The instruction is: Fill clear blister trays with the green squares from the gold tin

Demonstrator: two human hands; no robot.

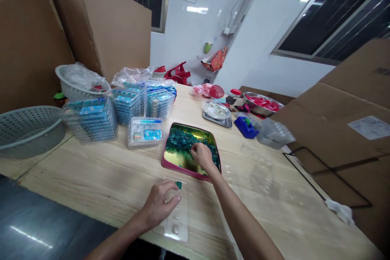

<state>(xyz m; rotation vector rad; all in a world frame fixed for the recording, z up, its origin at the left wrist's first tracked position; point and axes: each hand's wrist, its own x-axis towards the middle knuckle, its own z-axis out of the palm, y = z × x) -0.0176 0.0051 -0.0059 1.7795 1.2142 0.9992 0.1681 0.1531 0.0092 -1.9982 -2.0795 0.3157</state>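
Note:
A rectangular tin [185, 170] with a pink outside and a gold inside holds many small dark green translucent pieces [179, 140]. My right hand [202, 156] reaches into it, fingers pinched together over the pieces; what they hold, if anything, is hidden. On the table in front of the tin lies a clear plastic blister tray [182, 227] with moulded hollows. One green piece [178, 185] sits at the tray's far end. Beside that piece, my left hand [161, 203] hovers over or rests on the tray, its fingers curved and thumb apart.
Stacks of packed clear trays with blue contents [91, 118] stand at the left, near a single packed tray [146, 132]. Grey baskets [30, 130] are farther left. A blue tape dispenser [246, 127], a plate [216, 109] and a metal bowl [263, 103] stand back right. Cardboard boxes flank the table.

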